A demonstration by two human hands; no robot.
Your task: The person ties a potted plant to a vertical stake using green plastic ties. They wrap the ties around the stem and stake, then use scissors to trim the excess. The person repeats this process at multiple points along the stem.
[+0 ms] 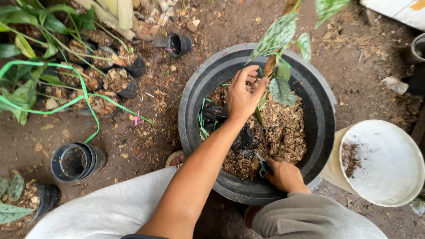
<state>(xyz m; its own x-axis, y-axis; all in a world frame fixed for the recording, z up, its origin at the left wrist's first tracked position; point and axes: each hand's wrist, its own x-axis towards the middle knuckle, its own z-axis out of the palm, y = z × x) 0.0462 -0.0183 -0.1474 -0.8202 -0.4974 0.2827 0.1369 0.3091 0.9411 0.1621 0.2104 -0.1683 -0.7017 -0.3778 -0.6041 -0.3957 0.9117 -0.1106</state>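
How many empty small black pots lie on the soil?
2: one pot at top centre, one pot at lower left. Others hold soil or plants; leaves may hide more.

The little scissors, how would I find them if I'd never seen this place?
Find the big black tub of wood chips in the middle. At its near rim, the right hand has the scissors in its grip. They alone have teal handles and grey blades.

Bare brown soil ground (146,132), strewn with dry leaf bits. Resting on it: large black tub (195,93) around both grips, white bucket (389,163) right of the lower grip, small black pots (77,161) well left, more potted plants (106,84) beyond.
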